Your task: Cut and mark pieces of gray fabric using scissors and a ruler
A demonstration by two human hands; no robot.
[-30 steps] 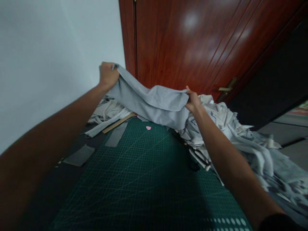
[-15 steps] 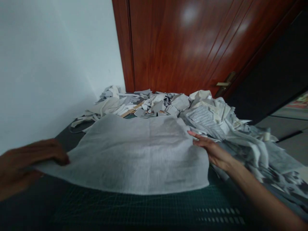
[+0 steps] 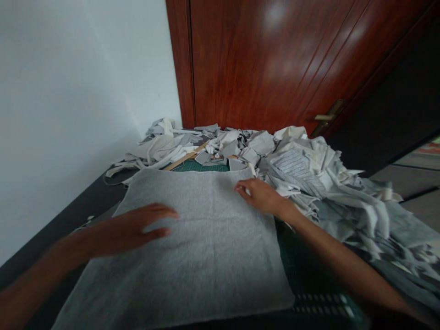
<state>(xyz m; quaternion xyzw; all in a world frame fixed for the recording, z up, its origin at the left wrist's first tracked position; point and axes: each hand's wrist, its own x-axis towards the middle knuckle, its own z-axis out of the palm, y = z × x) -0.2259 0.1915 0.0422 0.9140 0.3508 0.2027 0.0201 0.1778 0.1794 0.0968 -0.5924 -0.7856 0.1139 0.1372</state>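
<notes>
A grey rectangular cloth (image 3: 206, 256) lies spread out in front of me, with faint crease lines crossing it. Over its left part hovers my left hand (image 3: 140, 229), slightly blurred, thumb and fingers apart and nothing held. My right hand (image 3: 256, 195) is at the cloth's far right corner, its fingers loosely bent with a small gap to the thumb. I see nothing in it; whether its fingertips touch the fabric I cannot tell. Beneath the cloth is a green cutting mat (image 3: 201, 165), showing along the far edge and at the right.
Heaps of grey and white fabric scraps (image 3: 302, 165) run along the back and right side. A wooden strip (image 3: 185, 156) lies at the back left. Behind stand a white wall (image 3: 85, 91) and a brown wooden door (image 3: 254, 68) with a handle (image 3: 326, 117).
The cloth has come down from a raised, billowing position and now lies flatter and closer to me. My left hand has let go of its near left corner and moved right; my right hand has moved left.
</notes>
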